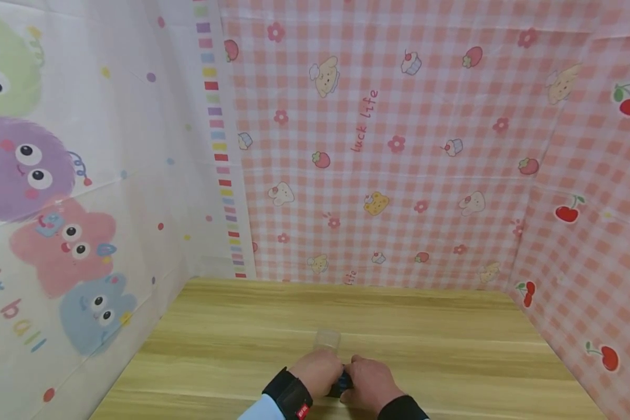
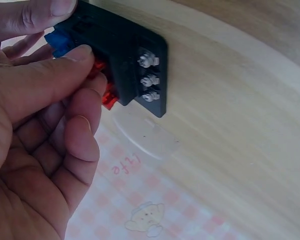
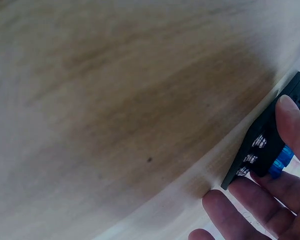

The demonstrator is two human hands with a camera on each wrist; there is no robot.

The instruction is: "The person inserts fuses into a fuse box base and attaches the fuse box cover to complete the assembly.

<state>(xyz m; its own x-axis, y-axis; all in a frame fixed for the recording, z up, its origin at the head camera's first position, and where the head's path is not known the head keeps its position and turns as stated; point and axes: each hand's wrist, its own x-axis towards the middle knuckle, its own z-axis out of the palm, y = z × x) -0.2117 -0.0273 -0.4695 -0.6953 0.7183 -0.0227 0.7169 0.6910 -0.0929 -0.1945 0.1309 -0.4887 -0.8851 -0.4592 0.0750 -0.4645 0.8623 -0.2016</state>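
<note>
A black fuse block [image 2: 125, 57] with metal screw terminals is held up just over the table, tilted. Red fuses [image 2: 109, 97] and a blue fuse [image 2: 60, 44] sit along its middle. My left hand [image 1: 317, 370] pinches a red fuse between thumb and index finger; its other fingers curl below. The right hand [image 1: 373, 382] grips the block from the opposite end, thumb [image 3: 292, 117] on top and fingers under and beside it. In the head view the hands mostly hide the block.
A clear plastic piece [image 1: 327, 338] lies on the wood-grain table [image 1: 425, 326] just beyond my left hand. Printed cloth walls [image 1: 388, 175] enclose the table at the back and both sides.
</note>
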